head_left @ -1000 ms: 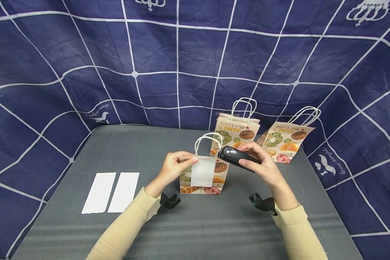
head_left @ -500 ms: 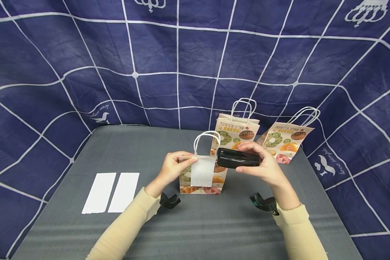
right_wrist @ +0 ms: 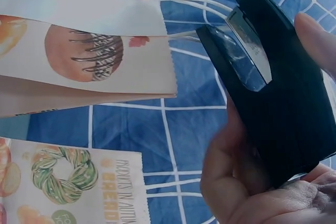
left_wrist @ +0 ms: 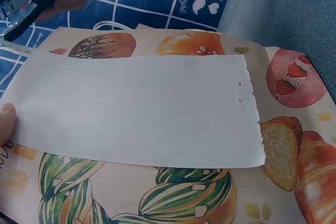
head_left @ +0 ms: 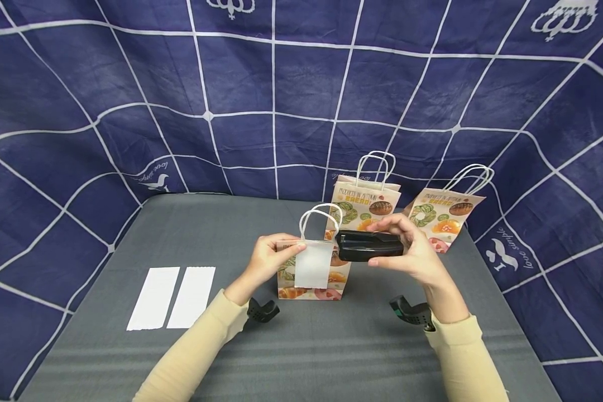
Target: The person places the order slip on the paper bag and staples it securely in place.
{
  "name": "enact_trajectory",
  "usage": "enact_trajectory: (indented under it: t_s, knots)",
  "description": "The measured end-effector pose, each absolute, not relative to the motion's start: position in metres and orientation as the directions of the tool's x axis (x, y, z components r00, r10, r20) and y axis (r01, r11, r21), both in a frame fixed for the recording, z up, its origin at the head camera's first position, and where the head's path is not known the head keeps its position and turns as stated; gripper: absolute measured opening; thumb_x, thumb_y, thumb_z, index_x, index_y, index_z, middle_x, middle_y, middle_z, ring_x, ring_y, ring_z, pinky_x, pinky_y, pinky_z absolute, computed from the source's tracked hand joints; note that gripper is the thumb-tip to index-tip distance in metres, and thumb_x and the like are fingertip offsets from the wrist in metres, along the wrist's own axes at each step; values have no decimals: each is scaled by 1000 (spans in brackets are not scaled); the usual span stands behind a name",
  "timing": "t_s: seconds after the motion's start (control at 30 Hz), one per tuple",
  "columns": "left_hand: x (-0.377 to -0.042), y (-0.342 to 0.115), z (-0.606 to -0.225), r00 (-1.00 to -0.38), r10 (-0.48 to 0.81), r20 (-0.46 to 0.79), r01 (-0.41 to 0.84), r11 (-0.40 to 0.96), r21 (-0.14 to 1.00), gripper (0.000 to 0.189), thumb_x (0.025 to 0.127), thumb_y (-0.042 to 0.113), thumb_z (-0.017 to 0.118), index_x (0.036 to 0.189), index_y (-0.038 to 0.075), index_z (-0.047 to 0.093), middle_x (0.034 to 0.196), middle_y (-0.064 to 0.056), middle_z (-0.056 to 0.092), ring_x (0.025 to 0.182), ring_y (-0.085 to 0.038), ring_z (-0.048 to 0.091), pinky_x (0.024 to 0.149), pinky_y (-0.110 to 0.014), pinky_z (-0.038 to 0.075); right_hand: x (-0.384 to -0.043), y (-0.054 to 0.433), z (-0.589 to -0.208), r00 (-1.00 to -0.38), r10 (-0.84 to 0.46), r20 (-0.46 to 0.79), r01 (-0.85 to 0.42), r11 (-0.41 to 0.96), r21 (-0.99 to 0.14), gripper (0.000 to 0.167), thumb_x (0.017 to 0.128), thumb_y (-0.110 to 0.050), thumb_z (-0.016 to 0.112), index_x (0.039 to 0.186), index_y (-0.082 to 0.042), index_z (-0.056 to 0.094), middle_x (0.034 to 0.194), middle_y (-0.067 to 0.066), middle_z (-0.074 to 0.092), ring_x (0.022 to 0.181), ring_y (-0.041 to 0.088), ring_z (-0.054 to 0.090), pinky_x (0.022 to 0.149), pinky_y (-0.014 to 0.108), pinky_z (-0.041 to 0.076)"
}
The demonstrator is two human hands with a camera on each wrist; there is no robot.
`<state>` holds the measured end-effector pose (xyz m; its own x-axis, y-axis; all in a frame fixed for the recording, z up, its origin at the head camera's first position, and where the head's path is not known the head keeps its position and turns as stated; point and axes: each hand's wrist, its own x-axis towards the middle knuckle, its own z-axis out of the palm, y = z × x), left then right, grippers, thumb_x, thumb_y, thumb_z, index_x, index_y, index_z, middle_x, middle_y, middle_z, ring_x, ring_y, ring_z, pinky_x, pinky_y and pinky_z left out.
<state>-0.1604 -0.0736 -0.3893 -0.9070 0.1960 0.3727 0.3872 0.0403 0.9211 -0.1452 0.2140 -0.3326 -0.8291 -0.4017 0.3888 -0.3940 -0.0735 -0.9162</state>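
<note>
A printed paper bag (head_left: 286, 282) with white twisted handles stands upright at the middle of the table. Against its front hangs a white paper strip (head_left: 312, 268), its upper end at the bag's top edge. My left hand (head_left: 270, 259) pinches that edge, thumb on the strip's upper left corner. In my right hand (head_left: 417, 251) is a black stapler (head_left: 369, 245), held level just right of the bag's top. The right wrist view shows the stapler's jaws parted, its mouth facing the bag edge and handles without the paper between. The thumb (right_wrist: 317, 40) lies along the stapler's top.
Two more printed bags stand behind to the right: one bag (head_left: 364, 195) upright, the other bag (head_left: 444, 215) leaning. Two white paper strips (head_left: 153, 298) lie side by side on the grey table (head_left: 321, 352) at left. A blue gridded cloth (head_left: 241, 139) surrounds the table.
My right hand has turned the stapler from a downward slant to nearly level beside the bag's top. The left hand, bag and strip have stayed almost still.
</note>
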Motion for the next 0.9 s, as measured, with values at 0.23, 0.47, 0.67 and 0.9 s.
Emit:
enact_trajectory:
  t_s: [0.23,0.47,0.67,0.9]
  knots:
    - [-160,-74,-389,-914,192,357,371,45,927,13,81,-1,71,89,-11,69,86,-22,69,73,-3,65,68,-23,53,-145,215,-330,-798,-444,407,-410,-93,-907,57,60,24,75,103,3,43,113,9,63,105,21,58,82,28,51]
    - [-159,-74,-389,-923,192,334,347,42,937,14,81,0,71,90,-11,69,86,-22,69,73,-3,64,68,-23,53,-145,215,-329,-793,-439,424,-426,-100,-899,62,59,24,75,109,4,46,114,13,62,108,21,57,87,28,48]
    - [-159,-74,-388,-921,196,336,350,37,936,14,81,-1,71,90,-12,69,88,-23,68,74,-3,65,69,-24,53,-144,215,-329,-781,-408,472,-428,-200,-881,71,60,23,75,121,6,43,116,11,60,105,21,58,85,29,50]
    - [-159,-74,-388,-920,196,341,354,40,934,14,81,-2,71,90,-12,68,87,-23,68,74,-3,65,68,-23,53,-143,214,-327,-760,-427,490,-352,-363,-863,72,63,27,70,125,2,42,119,16,61,104,23,60,79,31,53]
